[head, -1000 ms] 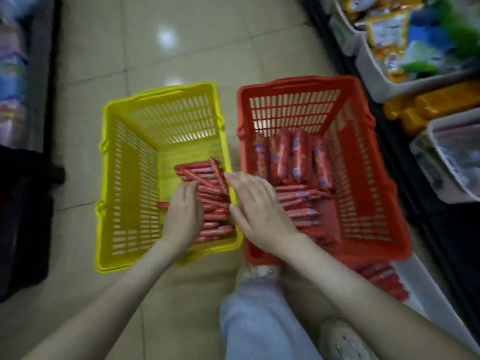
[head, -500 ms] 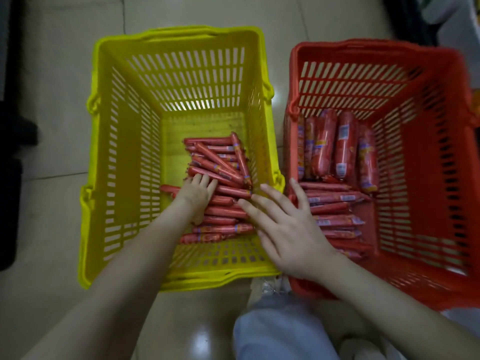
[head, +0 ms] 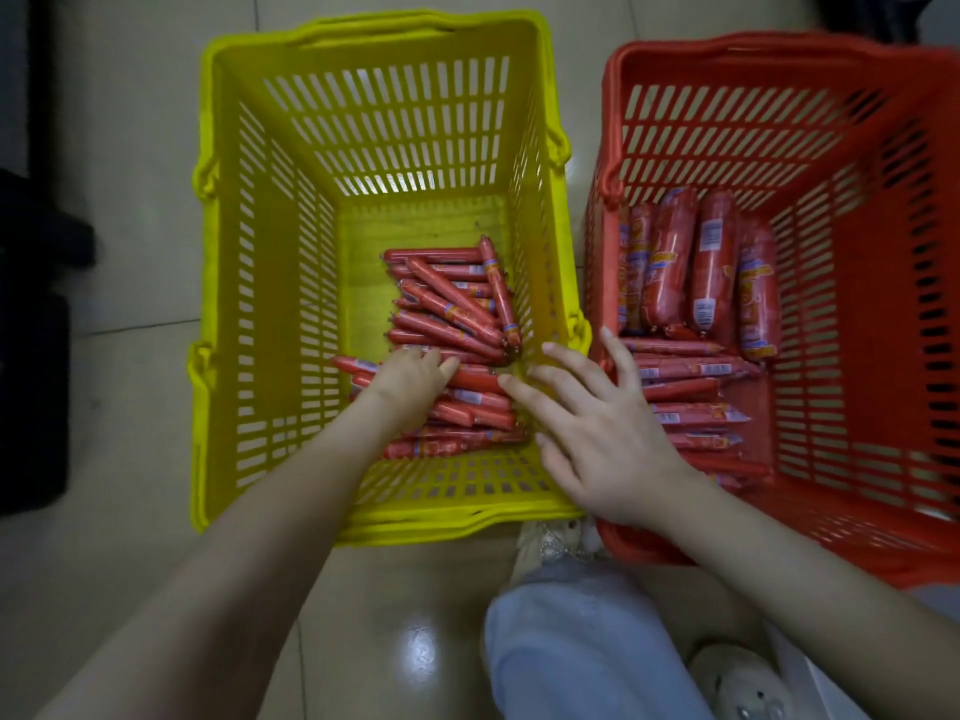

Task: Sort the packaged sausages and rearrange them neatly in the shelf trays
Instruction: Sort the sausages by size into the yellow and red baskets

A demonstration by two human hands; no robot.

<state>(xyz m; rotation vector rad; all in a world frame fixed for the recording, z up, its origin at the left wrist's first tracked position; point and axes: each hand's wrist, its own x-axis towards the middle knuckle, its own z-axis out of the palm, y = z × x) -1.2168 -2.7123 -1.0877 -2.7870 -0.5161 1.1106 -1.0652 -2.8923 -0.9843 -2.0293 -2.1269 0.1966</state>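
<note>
heaped thin sausages in yellow basket, others in red basket; apparently shelved none. laid left hand flat on them, spread right hand empty.

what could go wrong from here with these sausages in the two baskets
1. The thin red packaged sausages in the yellow slotted plastic basket lie crossed, so a handful may come up uneven and drop some.
2. The red slotted plastic basket holds thick red sausage rolls beside thin ones, so sizes might get mixed.
</note>
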